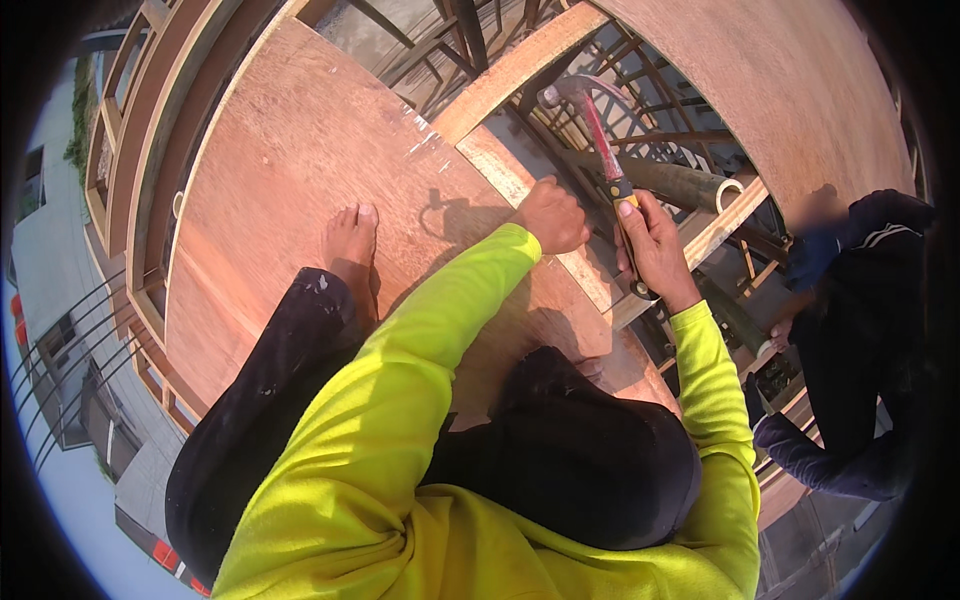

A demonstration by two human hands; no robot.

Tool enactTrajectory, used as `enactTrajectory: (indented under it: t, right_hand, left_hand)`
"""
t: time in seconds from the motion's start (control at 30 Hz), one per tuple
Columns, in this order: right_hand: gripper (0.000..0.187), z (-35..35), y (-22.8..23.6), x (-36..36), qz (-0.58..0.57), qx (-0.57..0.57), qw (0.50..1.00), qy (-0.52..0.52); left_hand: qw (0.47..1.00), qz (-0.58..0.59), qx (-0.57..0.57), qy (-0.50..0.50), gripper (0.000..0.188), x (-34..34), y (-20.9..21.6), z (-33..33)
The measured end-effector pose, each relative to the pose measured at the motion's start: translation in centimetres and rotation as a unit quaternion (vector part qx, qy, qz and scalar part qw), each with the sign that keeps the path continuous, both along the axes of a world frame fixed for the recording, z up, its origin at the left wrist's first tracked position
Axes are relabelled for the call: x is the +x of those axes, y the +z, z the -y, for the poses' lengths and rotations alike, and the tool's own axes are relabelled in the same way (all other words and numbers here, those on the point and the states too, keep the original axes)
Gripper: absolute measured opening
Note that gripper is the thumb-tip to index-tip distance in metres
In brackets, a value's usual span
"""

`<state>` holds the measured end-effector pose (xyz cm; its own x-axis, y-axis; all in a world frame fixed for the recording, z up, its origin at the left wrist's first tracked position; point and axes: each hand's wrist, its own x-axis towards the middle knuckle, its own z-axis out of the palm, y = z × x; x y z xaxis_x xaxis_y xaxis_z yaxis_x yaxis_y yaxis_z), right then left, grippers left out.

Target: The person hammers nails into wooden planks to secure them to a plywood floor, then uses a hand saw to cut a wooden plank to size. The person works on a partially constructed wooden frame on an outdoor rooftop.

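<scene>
While left hand [553, 216] clenches, right hand [661, 250] holds hammer [600, 140].

Head-worn fisheye view, facing down, left hand [553, 215] and right hand [662, 250] near, edges hard to read

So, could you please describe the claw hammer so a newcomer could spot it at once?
Find the plywood sheet under the person's bare left foot, then the timber beam along its right edge. Beyond it, the right hand grips the claw hammer. Its red shaft and yellow-and-black grip set it apart from the brown bamboo pole nearby.
</scene>
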<state>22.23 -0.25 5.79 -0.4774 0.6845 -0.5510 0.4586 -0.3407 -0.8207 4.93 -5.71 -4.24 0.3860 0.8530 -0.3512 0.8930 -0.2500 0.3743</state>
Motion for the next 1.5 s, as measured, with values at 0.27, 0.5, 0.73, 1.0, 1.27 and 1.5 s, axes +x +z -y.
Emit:
enactTrajectory:
  t: [0.27,0.5,0.73,1.0,1.27,1.5]
  right_hand:
    - [0.032,-1.4,-1.7,-2.0,-0.031,-0.173,0.956,-0.235]
    - [0.032,-1.0,1.1,-2.4,0.002,-0.204,0.979,-0.022]
    - [0.032,-1.8,-2.5,-1.9,0.020,-0.228,0.973,-0.013]
    - [0.035,-4.4,-2.6,3.5,0.070,-0.140,0.978,-0.136]
    - [0.033,-0.4,-0.9,8.0,0.092,-0.305,0.938,0.137]
    - [0.043,-1.5,-1.5,9.4,0.068,-0.198,0.977,-0.034]
  left_hand:
    - [0.985,0.088,0.109,-0.099,0.045,1.0,0.7,4.1]
    - [0.976,0.079,0.190,-0.073,0.033,0.9,-0.9,4.7]
    - [0.995,0.064,0.001,-0.080,0.031,2.4,0.3,2.1]
    - [0.952,0.214,0.212,-0.061,0.013,-2.4,1.3,-0.3]
    - [0.978,-0.124,-0.168,-0.023,0.062,-6.2,2.8,-6.4]
    - [0.992,-0.047,-0.082,-0.080,0.068,-5.4,2.2,-4.9]
